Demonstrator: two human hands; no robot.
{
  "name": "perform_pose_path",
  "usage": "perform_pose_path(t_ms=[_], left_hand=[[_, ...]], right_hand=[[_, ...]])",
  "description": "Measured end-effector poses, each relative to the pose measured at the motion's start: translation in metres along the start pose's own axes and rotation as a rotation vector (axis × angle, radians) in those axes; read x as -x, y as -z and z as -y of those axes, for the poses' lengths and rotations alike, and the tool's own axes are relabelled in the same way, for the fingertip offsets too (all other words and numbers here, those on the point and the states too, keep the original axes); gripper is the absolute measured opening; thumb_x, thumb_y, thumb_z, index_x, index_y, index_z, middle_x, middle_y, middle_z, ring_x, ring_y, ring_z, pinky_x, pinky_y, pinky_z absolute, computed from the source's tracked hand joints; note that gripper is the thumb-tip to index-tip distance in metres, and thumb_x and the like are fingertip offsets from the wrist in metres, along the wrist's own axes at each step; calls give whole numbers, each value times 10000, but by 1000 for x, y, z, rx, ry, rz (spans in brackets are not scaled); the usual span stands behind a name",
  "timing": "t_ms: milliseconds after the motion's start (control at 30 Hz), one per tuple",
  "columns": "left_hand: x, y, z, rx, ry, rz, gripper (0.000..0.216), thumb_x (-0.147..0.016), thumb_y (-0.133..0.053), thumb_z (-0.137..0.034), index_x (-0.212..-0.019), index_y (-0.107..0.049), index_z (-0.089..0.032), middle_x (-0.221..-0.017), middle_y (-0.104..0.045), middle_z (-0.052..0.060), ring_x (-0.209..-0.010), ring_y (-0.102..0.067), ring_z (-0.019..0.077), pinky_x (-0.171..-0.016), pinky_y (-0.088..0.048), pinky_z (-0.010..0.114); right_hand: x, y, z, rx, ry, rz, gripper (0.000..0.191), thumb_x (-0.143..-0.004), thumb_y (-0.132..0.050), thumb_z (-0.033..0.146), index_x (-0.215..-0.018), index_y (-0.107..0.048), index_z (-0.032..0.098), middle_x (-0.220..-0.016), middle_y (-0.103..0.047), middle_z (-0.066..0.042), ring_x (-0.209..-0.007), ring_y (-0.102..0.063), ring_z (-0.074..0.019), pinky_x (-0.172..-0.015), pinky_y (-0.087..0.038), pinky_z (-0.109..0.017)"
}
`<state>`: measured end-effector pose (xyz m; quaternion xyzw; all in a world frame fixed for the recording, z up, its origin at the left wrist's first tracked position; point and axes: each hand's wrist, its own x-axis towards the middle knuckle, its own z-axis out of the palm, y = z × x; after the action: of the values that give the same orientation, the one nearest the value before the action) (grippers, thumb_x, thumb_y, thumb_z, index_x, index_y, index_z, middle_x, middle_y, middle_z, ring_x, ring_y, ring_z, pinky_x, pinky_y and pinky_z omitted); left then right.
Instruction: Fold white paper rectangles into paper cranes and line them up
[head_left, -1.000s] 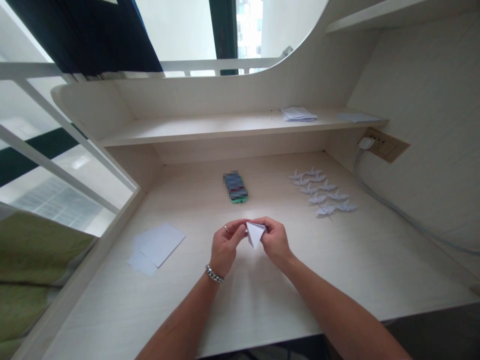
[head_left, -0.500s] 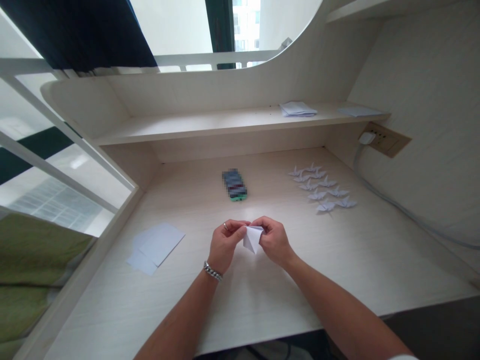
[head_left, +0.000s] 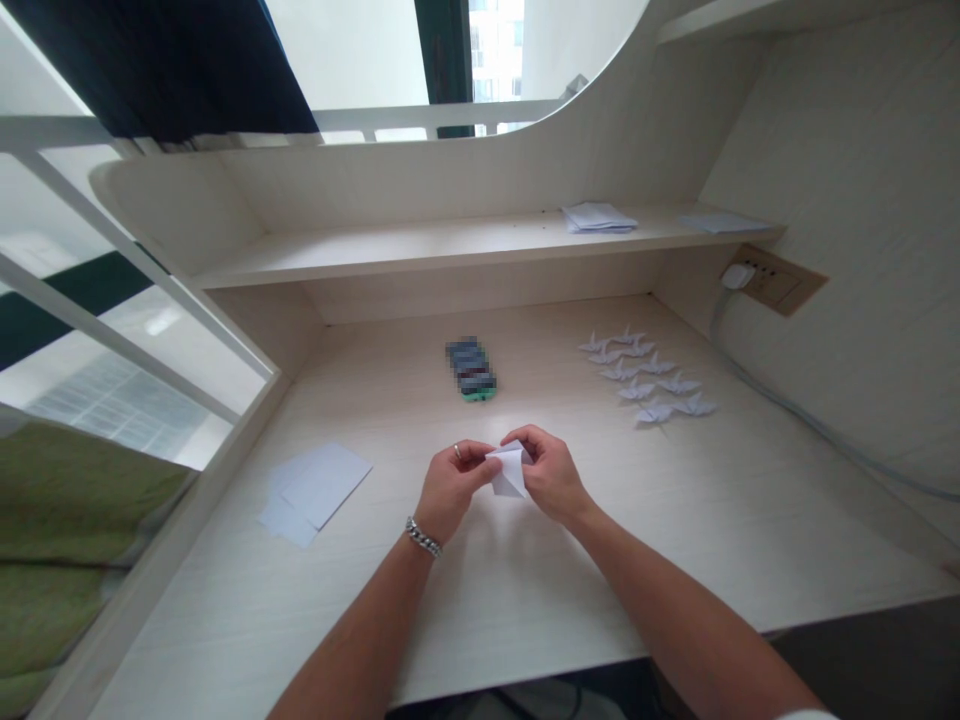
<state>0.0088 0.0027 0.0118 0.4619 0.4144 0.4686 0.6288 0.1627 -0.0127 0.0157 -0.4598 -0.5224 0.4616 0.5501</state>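
Note:
Both my hands meet over the middle of the pale wooden desk (head_left: 525, 600), pinching a small folded piece of white paper (head_left: 509, 471) between them. My left hand (head_left: 450, 487), with a ring and a metal bracelet, grips the paper's left edge with closed fingers. My right hand (head_left: 548, 473) holds the right side, thumb and fingers pressed on the fold. The paper points downward in a triangular shape.
Several folded paper cranes (head_left: 646, 377) lie in rows at the right. A phone (head_left: 471, 369) lies beyond my hands. Loose white sheets (head_left: 313, 490) rest at the left. More paper (head_left: 598, 217) sits on the shelf. A wall socket with a cable (head_left: 750, 275) is at the right.
My hands have shifted slightly on the paper, working the fold; the paper's shape has turned a little. Nothing else on the desk moved.

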Motion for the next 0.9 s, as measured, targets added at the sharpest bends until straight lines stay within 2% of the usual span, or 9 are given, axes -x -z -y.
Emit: perform_pose_path(t_ms=[67,167,300,400,500,633,700,800,900], left_hand=[[0,-1,0,20,13,-16,287,-607,-839,-320,-754,-695,-121,-688,-688,29,-608,-606,122,-602,-498,250],[-1,-3,-3,152,33,-84,299,-607,-841,-332,-718,-657,-125,-660,-672,7,-614,-618,117,-640,-528,268],[-4,-7,-4,263,3,-231,343,-613,-837,-364,-753,-637,-123,-699,-680,7,-665,-649,130,-703,-555,305],[-5,-9,-1,272,-34,-305,364,-621,-834,-366,-786,-620,-122,-733,-687,12,-682,-656,127,-718,-558,302],[-4,-12,5,264,-25,-289,359,-628,-830,-364,-775,-608,-123,-708,-678,4,-666,-654,119,-697,-558,285],[0,-11,6,104,-47,-160,307,-641,-825,-324,-768,-635,-119,-733,-691,21,-689,-661,123,-692,-553,260],[1,-10,3,21,-135,-128,335,-648,-821,-291,-901,-667,-135,-828,-720,44,-759,-678,141,-721,-554,259],[2,-7,-2,-82,-244,-148,432,-686,-792,-281,-1087,-666,-180,-965,-731,68,-827,-693,167,-730,-563,269],[4,-6,-4,-233,-293,-162,276,-724,-759,-281,-978,-731,-175,-944,-736,75,-800,-692,174,-699,-567,264]], right_hand=[[-1,0,0,-54,-35,-2,234,-636,-677,157,-866,-646,181,-706,-668,5,-603,-604,-145,-499,-450,-222],[-4,-1,0,-192,-65,-12,267,-643,-721,200,-897,-641,176,-731,-697,-11,-657,-645,-160,-569,-509,-251],[-4,-5,3,-350,-117,-35,304,-699,-729,331,-943,-660,164,-839,-729,-59,-750,-686,-193,-655,-566,-321],[-2,-10,3,-369,-92,-27,411,-666,-773,330,-1024,-649,171,-940,-735,-82,-862,-696,-224,-721,-575,-347],[-2,-12,0,-303,-55,-104,445,-644,-797,297,-1040,-640,169,-925,-739,-78,-857,-698,-220,-757,-567,-350],[-4,-7,-5,-222,-30,-188,345,-709,-748,316,-1007,-669,160,-863,-740,-75,-797,-695,-211,-717,-558,-334],[-5,-3,-5,-157,-24,-172,323,-719,-741,309,-1001,-692,159,-875,-739,-81,-797,-688,-213,-708,-556,-332],[-3,-1,-5,-57,-19,-109,305,-749,-719,300,-1024,-721,170,-942,-737,-88,-807,-680,-211,-728,-555,-340],[0,-2,-4,11,35,-60,296,-788,-685,291,-1064,-728,193,-1012,-722,-84,-849,-667,-207,-757,-541,-335]])
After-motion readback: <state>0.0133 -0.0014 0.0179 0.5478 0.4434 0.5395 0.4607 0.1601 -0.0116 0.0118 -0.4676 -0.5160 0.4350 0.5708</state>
